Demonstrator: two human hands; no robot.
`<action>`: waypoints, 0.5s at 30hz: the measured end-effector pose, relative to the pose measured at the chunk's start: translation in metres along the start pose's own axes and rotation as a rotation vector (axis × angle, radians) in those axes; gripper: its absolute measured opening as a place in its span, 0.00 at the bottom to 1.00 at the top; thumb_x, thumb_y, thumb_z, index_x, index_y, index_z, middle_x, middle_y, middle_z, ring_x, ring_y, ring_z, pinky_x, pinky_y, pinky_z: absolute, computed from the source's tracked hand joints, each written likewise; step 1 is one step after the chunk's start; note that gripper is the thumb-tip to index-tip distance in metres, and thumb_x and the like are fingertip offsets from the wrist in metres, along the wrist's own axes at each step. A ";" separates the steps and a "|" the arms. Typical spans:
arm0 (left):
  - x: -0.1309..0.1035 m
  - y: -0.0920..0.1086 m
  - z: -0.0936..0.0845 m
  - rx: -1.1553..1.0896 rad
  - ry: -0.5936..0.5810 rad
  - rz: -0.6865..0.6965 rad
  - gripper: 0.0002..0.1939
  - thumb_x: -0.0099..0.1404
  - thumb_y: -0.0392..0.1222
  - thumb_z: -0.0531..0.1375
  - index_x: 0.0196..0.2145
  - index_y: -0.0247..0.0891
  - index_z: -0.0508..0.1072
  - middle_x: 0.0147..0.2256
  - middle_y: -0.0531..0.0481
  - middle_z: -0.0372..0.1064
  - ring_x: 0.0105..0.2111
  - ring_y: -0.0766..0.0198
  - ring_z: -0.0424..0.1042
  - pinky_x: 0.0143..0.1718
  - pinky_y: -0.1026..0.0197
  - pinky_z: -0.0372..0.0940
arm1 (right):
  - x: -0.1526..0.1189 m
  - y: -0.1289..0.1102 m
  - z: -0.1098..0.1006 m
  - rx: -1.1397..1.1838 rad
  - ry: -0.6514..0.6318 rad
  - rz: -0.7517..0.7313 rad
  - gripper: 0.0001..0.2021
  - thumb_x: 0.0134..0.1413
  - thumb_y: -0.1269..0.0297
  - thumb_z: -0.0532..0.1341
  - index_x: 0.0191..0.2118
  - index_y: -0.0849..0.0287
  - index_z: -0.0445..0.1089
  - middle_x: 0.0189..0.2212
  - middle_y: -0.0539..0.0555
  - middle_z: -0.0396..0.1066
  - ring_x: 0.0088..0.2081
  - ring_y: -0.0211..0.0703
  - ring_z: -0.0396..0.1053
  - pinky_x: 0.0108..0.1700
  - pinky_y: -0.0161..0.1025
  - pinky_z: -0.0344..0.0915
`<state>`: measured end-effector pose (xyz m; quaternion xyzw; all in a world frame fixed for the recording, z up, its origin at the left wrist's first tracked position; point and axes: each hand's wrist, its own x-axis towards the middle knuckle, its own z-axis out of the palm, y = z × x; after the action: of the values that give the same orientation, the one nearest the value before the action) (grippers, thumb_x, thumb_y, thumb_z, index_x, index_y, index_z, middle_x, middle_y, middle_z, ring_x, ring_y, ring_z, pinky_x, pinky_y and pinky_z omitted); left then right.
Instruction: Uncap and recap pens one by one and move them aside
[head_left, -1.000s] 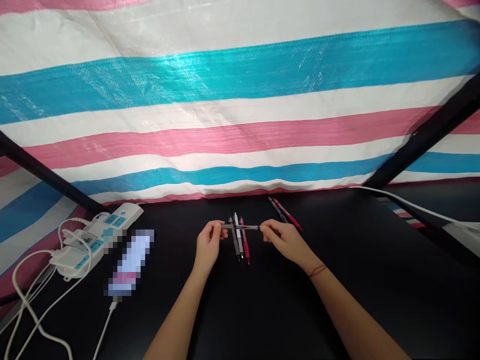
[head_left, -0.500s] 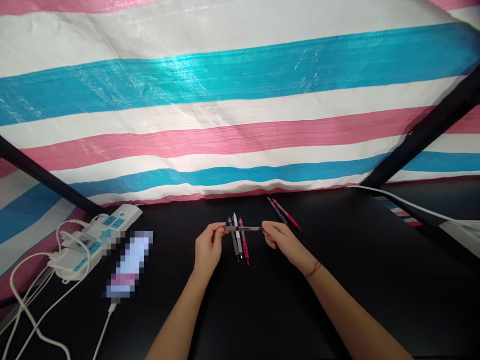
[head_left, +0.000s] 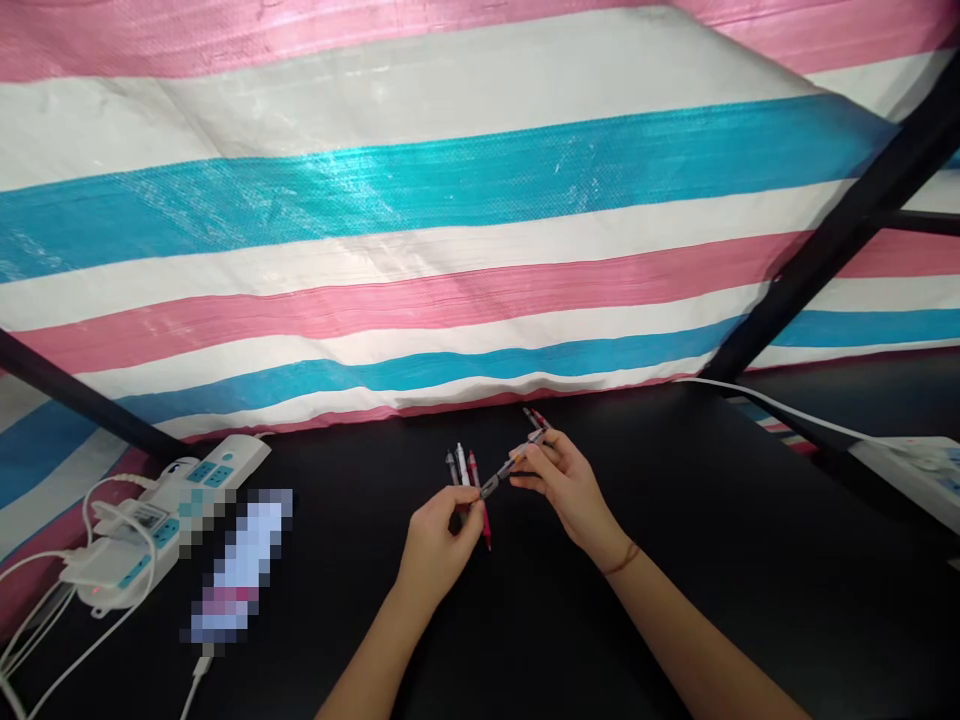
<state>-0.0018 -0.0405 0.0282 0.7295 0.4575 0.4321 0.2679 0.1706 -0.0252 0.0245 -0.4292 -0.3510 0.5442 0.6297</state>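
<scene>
My right hand (head_left: 568,487) holds a grey pen (head_left: 511,465) at a slant, its tip pointing down-left. My left hand (head_left: 437,541) is closed just below that tip, its fingertips at the pen's lower end. Three pens, one black, one white, one red (head_left: 463,468), lie side by side on the black table (head_left: 750,560) under the hands. Two more pens, dark and red (head_left: 535,415), lie behind my right hand, mostly hidden by it.
A white power strip (head_left: 161,490) with plugs and white cables sits at the left. A blurred phone-like object (head_left: 234,565) on a cable lies beside it. A striped pink, white and blue tarp (head_left: 450,220) rises behind the table. Another white strip (head_left: 911,470) and cable lie at the right edge.
The pen was level between both hands; now it tilts, with my right hand raised and my left hand dropped toward me. The camera view has shifted.
</scene>
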 end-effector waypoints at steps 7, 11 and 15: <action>-0.007 0.007 0.015 -0.205 -0.266 -0.213 0.14 0.57 0.37 0.57 0.43 0.39 0.71 0.31 0.50 0.73 0.27 0.65 0.71 0.30 0.63 0.67 | -0.002 0.001 -0.003 -0.149 -0.067 -0.088 0.26 0.47 0.52 0.64 0.50 0.53 0.54 0.32 0.51 0.74 0.29 0.44 0.75 0.29 0.41 0.74; -0.008 0.010 0.018 -0.268 -0.300 -0.264 0.15 0.59 0.41 0.57 0.44 0.38 0.72 0.30 0.49 0.73 0.28 0.63 0.72 0.32 0.63 0.67 | -0.002 0.001 -0.004 -0.188 -0.091 -0.082 0.26 0.49 0.52 0.63 0.51 0.53 0.57 0.30 0.50 0.72 0.28 0.43 0.75 0.27 0.40 0.74; -0.009 0.008 0.019 -0.284 -0.316 -0.303 0.15 0.60 0.43 0.57 0.45 0.38 0.73 0.27 0.50 0.73 0.27 0.63 0.71 0.32 0.62 0.67 | -0.001 0.005 -0.006 -0.208 -0.128 -0.086 0.21 0.48 0.53 0.63 0.45 0.55 0.60 0.26 0.48 0.69 0.26 0.43 0.74 0.23 0.38 0.72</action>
<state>0.0168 -0.0525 0.0220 0.6663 0.4489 0.3276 0.4972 0.1737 -0.0273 0.0182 -0.4409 -0.4632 0.5036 0.5808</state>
